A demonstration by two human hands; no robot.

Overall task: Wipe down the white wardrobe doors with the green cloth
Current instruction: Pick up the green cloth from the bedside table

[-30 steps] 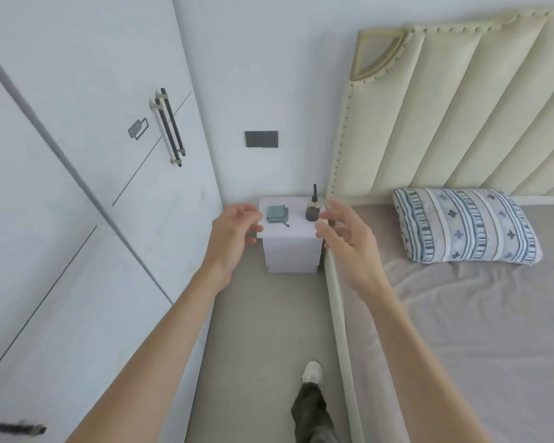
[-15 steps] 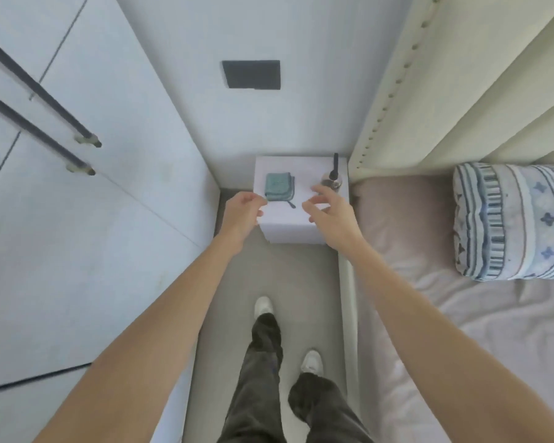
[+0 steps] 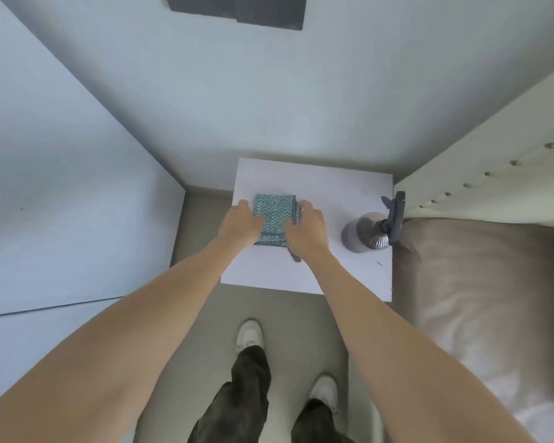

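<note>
The folded green cloth (image 3: 274, 212) lies flat on the white nightstand (image 3: 336, 190) in the corner. My left hand (image 3: 240, 223) grips its left edge, thumb over the fabric. My right hand (image 3: 304, 230) grips its right edge and covers the near right corner; a dark loop pokes out under my wrist. The white wardrobe door (image 3: 61, 193) fills the left side, close to my left arm.
A grey spray bottle (image 3: 367, 233) with a dark trigger stands on the nightstand's right side, next to the cream headboard (image 3: 493, 148). The bed (image 3: 480, 292) runs along the right. A dark wall plate (image 3: 237, 9) is above. My feet stand in the narrow floor strip.
I have stepped closer and looked down. Both hands moved forward from the nightstand's front edge onto the cloth and closed on its two sides.
</note>
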